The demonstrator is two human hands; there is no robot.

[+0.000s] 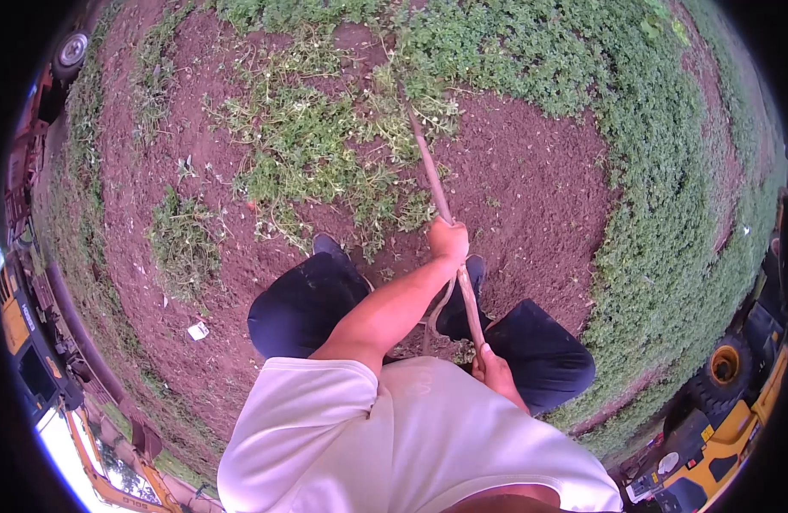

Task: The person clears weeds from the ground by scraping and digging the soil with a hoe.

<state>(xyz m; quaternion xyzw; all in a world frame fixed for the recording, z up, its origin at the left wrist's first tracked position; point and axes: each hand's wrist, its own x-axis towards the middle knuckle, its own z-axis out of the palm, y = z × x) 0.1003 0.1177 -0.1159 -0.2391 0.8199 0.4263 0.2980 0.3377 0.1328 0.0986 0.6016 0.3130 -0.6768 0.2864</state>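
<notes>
My left hand [449, 240] is closed around the middle of a long wooden handle [430, 171]. Lower down, close to my right knee, my right hand [495, 371] grips the same handle near its end. The handle slants away from me, and its far end disappears among green plants [394, 107], so any tool head there is hidden. Loose, pulled-looking greenery [304, 150] lies on the brown soil left of the handle. A pale, thin, curved strand [435, 315] hangs beside the handle between my legs; what it is I cannot tell.
Dense low plants [659, 222] grow along the right and far side. Bare soil [531, 171] lies right of the handle. A small white scrap [198, 331] is on the ground at left. Yellow machines [719, 427] stand at the right edge, with more vehicles [35, 342] at left.
</notes>
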